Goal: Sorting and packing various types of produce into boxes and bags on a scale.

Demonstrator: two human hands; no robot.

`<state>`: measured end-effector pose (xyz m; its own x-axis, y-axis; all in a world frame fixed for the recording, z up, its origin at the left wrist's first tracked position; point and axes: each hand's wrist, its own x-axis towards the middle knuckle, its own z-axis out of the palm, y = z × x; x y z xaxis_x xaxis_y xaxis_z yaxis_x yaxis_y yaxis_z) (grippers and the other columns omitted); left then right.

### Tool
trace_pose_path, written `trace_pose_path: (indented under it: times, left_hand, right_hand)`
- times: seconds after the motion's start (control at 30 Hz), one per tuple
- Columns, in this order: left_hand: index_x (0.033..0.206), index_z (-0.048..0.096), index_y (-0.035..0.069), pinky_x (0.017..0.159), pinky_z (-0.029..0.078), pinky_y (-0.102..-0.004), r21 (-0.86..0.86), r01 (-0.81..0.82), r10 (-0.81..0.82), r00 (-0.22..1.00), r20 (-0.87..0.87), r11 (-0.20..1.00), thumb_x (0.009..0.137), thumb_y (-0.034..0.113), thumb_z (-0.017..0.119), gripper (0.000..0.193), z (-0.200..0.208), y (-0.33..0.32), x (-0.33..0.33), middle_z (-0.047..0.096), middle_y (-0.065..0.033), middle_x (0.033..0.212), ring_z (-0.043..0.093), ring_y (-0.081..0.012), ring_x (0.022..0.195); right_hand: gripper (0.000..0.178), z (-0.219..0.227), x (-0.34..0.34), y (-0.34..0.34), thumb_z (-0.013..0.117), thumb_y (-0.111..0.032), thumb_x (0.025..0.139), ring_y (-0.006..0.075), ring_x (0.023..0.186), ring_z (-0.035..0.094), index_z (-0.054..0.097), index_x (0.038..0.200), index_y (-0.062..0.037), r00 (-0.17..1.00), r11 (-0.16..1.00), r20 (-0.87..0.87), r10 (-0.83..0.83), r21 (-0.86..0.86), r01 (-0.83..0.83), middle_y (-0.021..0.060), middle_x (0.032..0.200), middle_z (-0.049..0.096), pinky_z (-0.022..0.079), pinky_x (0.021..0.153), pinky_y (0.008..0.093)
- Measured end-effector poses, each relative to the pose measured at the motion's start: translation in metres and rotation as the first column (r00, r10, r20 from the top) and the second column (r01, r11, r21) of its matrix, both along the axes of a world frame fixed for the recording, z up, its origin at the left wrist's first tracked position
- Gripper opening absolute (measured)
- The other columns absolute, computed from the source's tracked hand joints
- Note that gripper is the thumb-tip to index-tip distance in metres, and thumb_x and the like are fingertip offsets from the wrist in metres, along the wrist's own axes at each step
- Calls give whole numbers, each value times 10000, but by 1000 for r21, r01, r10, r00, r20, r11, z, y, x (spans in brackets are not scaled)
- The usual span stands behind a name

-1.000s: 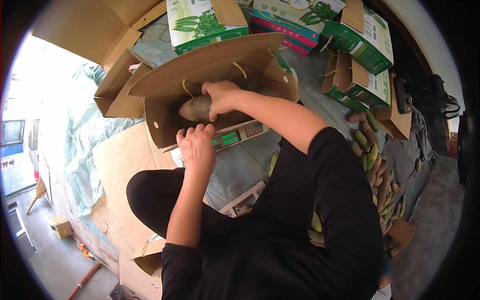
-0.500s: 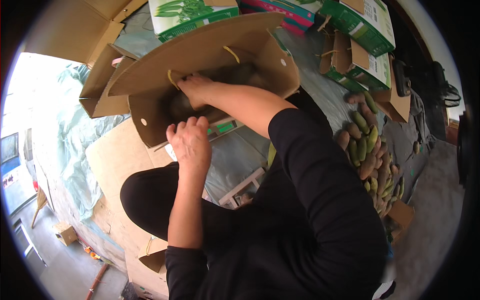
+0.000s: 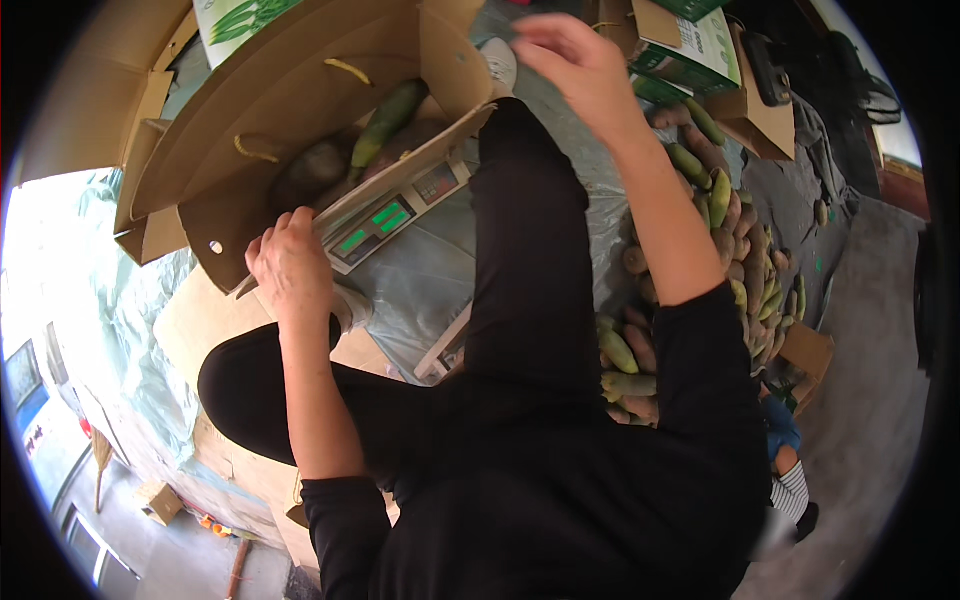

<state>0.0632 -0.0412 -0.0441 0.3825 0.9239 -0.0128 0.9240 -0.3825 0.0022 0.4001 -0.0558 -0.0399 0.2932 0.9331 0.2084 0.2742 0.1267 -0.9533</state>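
The open brown cardboard box is hiding, behind its near wall, the undersides of a long green smooth vegetable and a dark rounded brown tuber, and is covering all but the front panel of a pale scale with green displays. The bare left hand is gripping the box's near edge toward its left corner. Beyond the right end, above translucent plastic sheeting, the bare right hand is hanging in open air, its fingertips blurring, so whether its grip is holding anything I cannot tell.

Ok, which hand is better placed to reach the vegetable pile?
Probably the right hand: it looks empty and is nearer the vegetable pile. The left hand touches the near edge of the open cardboard box.
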Motion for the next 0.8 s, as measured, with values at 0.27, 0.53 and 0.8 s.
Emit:
trace_pose_path:
  times: [0.27,0.53,0.8]
  left_hand:
    - [971,604,100,859,399,-414,-51,-14,13,1000,-29,999,789,116,615,183,-2,0,-1,633,-69,946,583,-272,955]
    - [948,589,54,817,406,-412,-86,19,-18,1000,4,996,804,106,588,153,-4,1,4,628,-99,902,584,-298,894]
    - [917,594,50,809,407,-409,-82,-10,13,999,38,997,784,94,591,140,-4,4,-3,623,-100,868,583,-304,886]
  right_hand:
    - [501,-203,37,-188,769,-303,718,241,866,616,586,1089,-21,962,619,260,-83,-743,254,133,949,645,499,790,340]
    - [816,-280,-67,-238,817,-392,600,320,1168,485,460,1260,-70,957,552,287,-43,-791,262,190,1234,498,399,981,412]
    - [739,-295,-90,-196,771,-384,644,328,1172,497,447,1236,-83,989,278,86,123,-959,49,155,1243,514,435,941,459]
